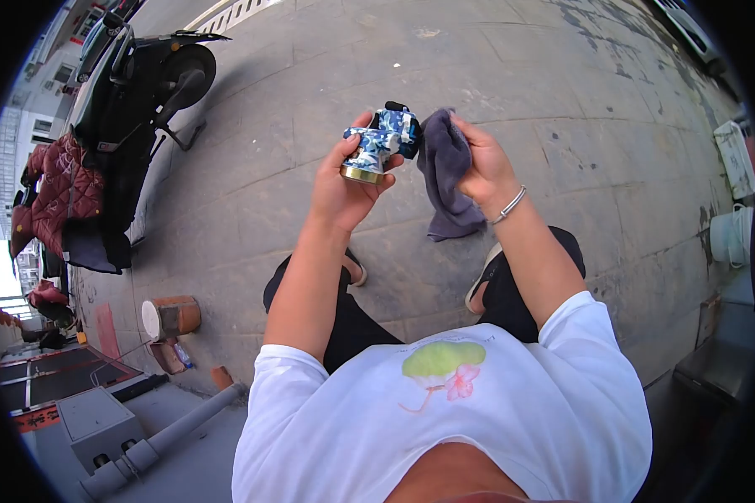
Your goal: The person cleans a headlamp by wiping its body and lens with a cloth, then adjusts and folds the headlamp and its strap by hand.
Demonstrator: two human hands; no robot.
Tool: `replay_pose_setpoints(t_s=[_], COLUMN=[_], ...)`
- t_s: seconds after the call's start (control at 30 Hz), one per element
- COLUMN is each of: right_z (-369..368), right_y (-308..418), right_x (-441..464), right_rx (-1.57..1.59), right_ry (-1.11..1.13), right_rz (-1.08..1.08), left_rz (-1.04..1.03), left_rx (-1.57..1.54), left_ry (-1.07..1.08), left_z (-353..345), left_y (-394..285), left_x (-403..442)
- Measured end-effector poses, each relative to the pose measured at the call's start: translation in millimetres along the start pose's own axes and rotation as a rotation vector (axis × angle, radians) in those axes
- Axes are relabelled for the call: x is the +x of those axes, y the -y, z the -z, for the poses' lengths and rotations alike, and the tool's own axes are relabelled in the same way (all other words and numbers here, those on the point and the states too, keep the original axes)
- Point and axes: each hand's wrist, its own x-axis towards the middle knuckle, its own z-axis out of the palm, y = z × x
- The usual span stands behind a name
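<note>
My left hand (341,182) is closed around a blue-and-white camouflage device (369,149) that looks like a headlamp. A gold rim circles its lower end, and black parts show on its farther section; I cannot make out its exact kind. In my right hand (485,166) a dark grey cloth (445,172) is pinched near its upper edge and hangs down. The cloth's upper left edge is beside the device's black end; whether they touch I cannot tell. A silver bracelet (510,205) is on my right wrist.
Stone paving (537,75) lies beneath me. A parked scooter (130,109) with a maroon quilted cover (63,189) stands on the left. Nearer are a brown-and-white pot (172,318) and a grey pipe (189,427). A white bucket (731,237) is at the right edge.
</note>
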Motion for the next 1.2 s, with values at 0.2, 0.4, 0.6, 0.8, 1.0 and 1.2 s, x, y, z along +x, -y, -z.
replay_pose_setpoints(t_s=[0.2,0.4,0.6,0.8,1.0,1.2], right_z=[-57.1,-14.8,-23.2,-21.0,-28.6,-33.7], right_y=[14.8,-18.6,-19.1,-19.5,-16.2,-17.5], right_x=[-27.8,-2.0,-8.7,-6.4,-10.6,-14.5], right_rx=[-0.21,-1.313,-1.637,-1.516,-1.55,-1.589], right_ry=[-0.031,0.015,-0.011,-0.068,0.175,0.098], right_rz=[0.305,0.666,0.647,0.529,0.541,0.549], left_rz=[-0.024,-0.023,-0.093,-0.123,-0.154,-0.16], left_rx=[-0.052,-0.058,0.063,0.314,0.299,0.269], left_ry=[-0.025,-0.021,-0.008,-0.062,-0.143,-0.109], left_z=[-9.1,-19.1,-9.5,-16.4,-19.5,-23.4], left_y=[5.1,20.5,26.1,26.7,25.0,27.7], left_x=[-3.0,-3.0,0.5,-4.4,-7.1,-7.1])
